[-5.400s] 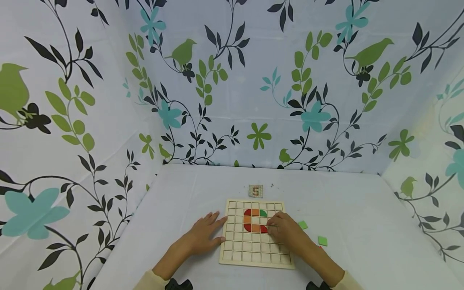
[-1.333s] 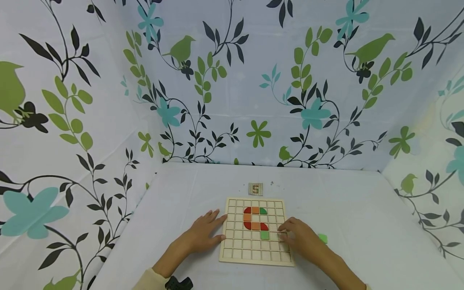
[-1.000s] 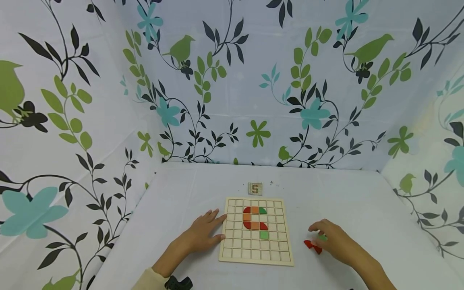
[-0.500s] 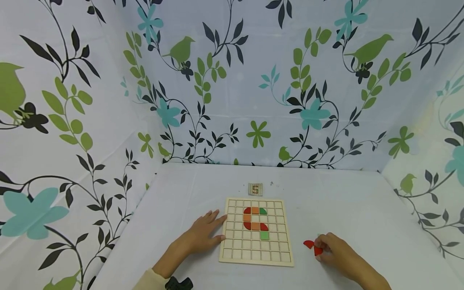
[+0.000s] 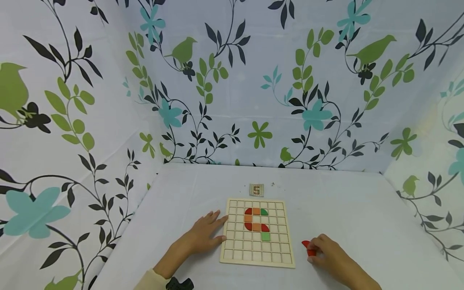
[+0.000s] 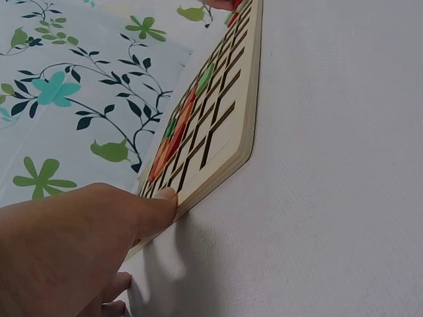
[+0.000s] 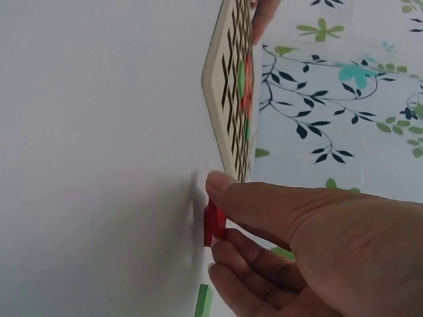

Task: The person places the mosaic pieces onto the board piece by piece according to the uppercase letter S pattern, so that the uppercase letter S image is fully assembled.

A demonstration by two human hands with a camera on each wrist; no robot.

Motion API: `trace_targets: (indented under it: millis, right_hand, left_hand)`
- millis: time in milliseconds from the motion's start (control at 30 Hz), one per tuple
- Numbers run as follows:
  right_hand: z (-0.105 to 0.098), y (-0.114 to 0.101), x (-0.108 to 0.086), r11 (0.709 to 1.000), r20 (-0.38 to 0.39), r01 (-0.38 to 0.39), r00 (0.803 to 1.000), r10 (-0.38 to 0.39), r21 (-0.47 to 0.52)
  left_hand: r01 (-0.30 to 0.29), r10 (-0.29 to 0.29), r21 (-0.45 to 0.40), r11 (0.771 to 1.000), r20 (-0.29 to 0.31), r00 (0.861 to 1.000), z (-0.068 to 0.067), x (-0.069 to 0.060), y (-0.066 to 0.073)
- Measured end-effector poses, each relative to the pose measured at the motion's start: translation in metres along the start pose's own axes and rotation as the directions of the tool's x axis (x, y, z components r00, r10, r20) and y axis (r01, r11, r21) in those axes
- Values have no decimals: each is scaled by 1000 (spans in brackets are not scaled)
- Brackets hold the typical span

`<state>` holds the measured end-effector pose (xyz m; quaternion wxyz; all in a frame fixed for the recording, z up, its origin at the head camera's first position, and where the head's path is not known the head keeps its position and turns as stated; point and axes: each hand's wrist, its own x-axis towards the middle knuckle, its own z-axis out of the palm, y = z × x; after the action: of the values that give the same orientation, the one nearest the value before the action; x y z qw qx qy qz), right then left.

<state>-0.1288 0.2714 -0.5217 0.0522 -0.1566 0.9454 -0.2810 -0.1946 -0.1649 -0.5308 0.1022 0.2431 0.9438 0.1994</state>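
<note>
A wooden grid board [image 5: 239,255] lies on the table with several coloured pieces in its cells: red and green rounded corners, orange squares, and a green square tile [image 5: 266,236]. My left hand [image 5: 204,235] rests at the board's left edge, fingers extended; in the left wrist view the thumb [image 6: 158,208] touches the rim. Right of the board, my right hand [image 5: 331,253] pinches a red piece [image 7: 213,224] between thumb and fingers at the table surface. Another red piece [image 5: 305,243] shows just beyond the fingertips in the head view.
Behind the board lies a small patterned card [image 5: 256,190] bearing a figure like a 5 or an S. A green tile [image 7: 203,300] lies near my right hand. Patterned cloth [image 5: 232,80] hangs behind and at both sides of the white table.
A green square tile now sits in the board below the lower red corner. My right hand has moved from the board rightward, then onto the red pieces. The left hand stays put.
</note>
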Motion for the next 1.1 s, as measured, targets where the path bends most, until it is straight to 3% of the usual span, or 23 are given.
trace_targets:
  millis: [133,367,633,833,1100]
  right_hand:
    - [5,-13,7,997,-61,74,995,-73,8]
    - [27,-45,34,999,-82,-11,997,14,38]
    - [54,-78,54,997,-76,69,995,-68,23]
    - [66,-88,58,988,-70,156,985,-155,6]
    - [65,-85,54,967,-76,250,965,-252,-40]
  left_hand:
    - [13,-13,5,1000,-2,1000,0,0,0]
    - [1,-1,-17,1000,3,1000,-1,0,0]
    - [7,-7,-15,1000,8,1000,-1,-1,0]
    - [-1,1,-13,1000,2,1000,0,0,0]
    - [3,-3,-14,1000,5,1000,-1,-1,0]
